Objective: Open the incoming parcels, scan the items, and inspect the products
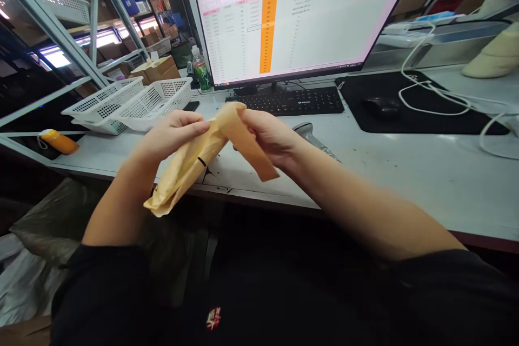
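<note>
Both hands are closed on a tan padded paper mailer (184, 165), held tilted over the front edge of the desk. My left hand (172, 132) pinches its near side with the thumb on top. At the upper end, my right hand (267, 132) grips the paper, partly hidden behind a tan strip or flap (253, 154) that hangs down to the right. A short black mark shows on the mailer's side. What is inside it, if anything, cannot be seen. Behind my right wrist lies a grey handheld device (310, 135), partly covered by the arm.
A monitor (316, 27) showing a spreadsheet stands behind a black keyboard (292, 101). To the right, a mouse (381, 107) and white cable (441, 111) lie on a black mat (430, 124). White baskets (158, 100), a green-labelled bottle (201, 70) and an orange item (60, 141) are leftward.
</note>
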A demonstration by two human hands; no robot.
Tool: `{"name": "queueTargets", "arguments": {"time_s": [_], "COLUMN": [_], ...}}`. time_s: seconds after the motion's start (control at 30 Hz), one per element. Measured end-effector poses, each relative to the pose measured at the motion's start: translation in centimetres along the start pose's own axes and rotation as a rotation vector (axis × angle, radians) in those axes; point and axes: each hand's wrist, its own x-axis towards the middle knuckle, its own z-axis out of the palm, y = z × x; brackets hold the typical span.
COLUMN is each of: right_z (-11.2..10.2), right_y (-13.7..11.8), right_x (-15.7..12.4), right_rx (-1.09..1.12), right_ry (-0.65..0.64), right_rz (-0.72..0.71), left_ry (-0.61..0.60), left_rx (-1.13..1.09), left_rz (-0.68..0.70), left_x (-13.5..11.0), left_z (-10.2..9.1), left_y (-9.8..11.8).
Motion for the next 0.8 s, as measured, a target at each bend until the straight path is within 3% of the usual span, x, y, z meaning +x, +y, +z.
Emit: {"name": "queueTargets", "arguments": {"time_s": [0.07, 0.1, 0.17, 0.2, 0.27, 0.33, 0.4, 0.5, 0.6, 0.7, 0.8], "right_z": [-1.7, -2.4, -3.0, -2.8, -1.8, -0.4, 0.3, -0.5, -2.1, -2.8, -2.5], "right_y": [-0.7, -1.3, -3.0, -3.8, -4.8, -4.5, -3.1, -0.6, 0.9, 1.7, 2.2], "right_x": [-0.4, -0.8, -2.2, -3.1, -4.7, -6.1, -7.0, -8.2, -9.0, -8.7, -8.0], "right_rx": [-0.075, -0.098, -0.166, -0.255, -0.590, -1.009, -1.310, -1.455, -1.437, -1.521, -1.644], "right_ry": [0.024, 0.096, 0.263, 0.244, -0.048, -0.361, -0.456, -0.391, -0.359, -0.363, -0.250], "right_rz": [-0.021, -0.111, -0.439, -0.582, -0.721, -0.750, -0.830, -0.973, -0.949, -0.852, -0.907], "left_ry": [0.027, 0.035, 0.016, -0.019, -0.096, -0.139, -0.115, -0.026, 0.032, -0.020, -0.097], "left_rx": [-0.132, -0.173, -0.192, -0.171, -0.108, -0.050, -0.003, 0.041, 0.052, 0.059, 0.070], "left_rz": [-0.074, -0.099, -0.107, -0.087, -0.011, 0.069, 0.113, 0.124, 0.117, 0.121, 0.150], "left_x": [-0.3, -0.4, -0.1, 0.2, 1.1, 1.9, 2.2, 1.8, 1.1, 1.0, 1.3], "left_z": [0.3, 0.6, 1.4, 1.9, 2.8, 3.4, 3.4, 2.7, 2.5, 4.2, 6.6], "left_y": [-0.3, -0.4, -0.5, -0.5, -0.4, -0.3, -0.2, -0.1, -0.2, -0.6, -1.5]}}
